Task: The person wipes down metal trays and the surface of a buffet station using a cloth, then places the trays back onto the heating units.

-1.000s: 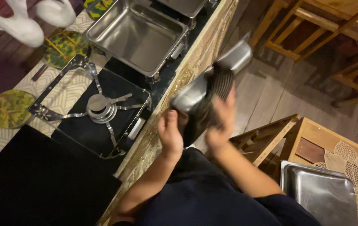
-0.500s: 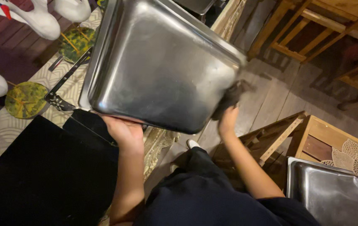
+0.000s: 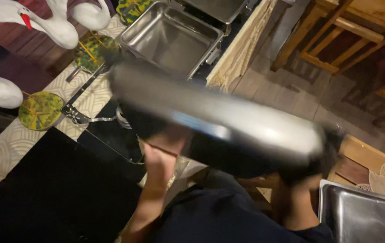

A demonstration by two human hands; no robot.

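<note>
Steel pan [image 3: 228, 121] (blurred) held tilted in both your hands, left hand [image 3: 158, 155] gripping underneath, right hand [image 3: 311, 173] at its far end.

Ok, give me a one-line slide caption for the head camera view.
Both hands, left hand and right hand, hold a blurred steel pan beside a table with an open steel tray.

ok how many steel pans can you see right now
4 show. One blurred pan held up by the left hand and right hand, one deep pan on the counter, one behind it, one at bottom right. More may be hidden.
</note>
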